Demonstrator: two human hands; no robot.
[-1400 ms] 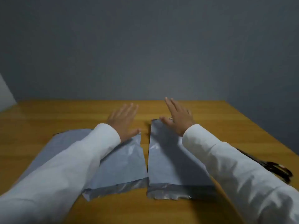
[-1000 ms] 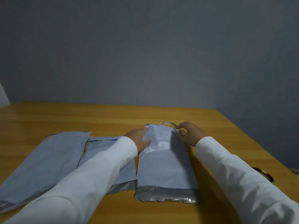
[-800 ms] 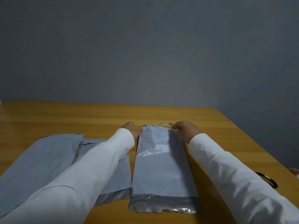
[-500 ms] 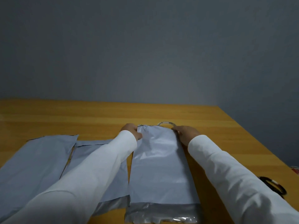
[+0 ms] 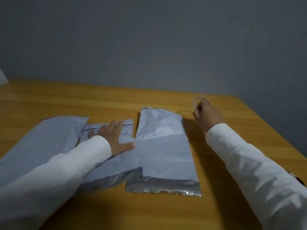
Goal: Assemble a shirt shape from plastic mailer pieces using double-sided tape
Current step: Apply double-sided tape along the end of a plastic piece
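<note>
Three grey plastic mailer pieces lie flat on the wooden table [image 5: 49, 100]. The right piece [image 5: 164, 146] overlaps the middle piece [image 5: 126, 156] along its lower left edge. A larger left piece [image 5: 41, 140] lies beside them. My left hand [image 5: 114, 138] rests flat with spread fingers on the middle piece, thumb touching the right piece's edge. My right hand [image 5: 207, 115] is raised beyond the right piece's far corner and pinches a thin clear ring of tape [image 5: 197, 101] above the table.
A grey wall stands behind the table's far edge. The table's right edge runs diagonally close to my right arm. A dark object [image 5: 297, 179] peeks out behind my right sleeve near that edge.
My right hand has lifted the tape ring off the table and moved right. My left hand left the right piece's top corner and now lies flat on the middle piece.
</note>
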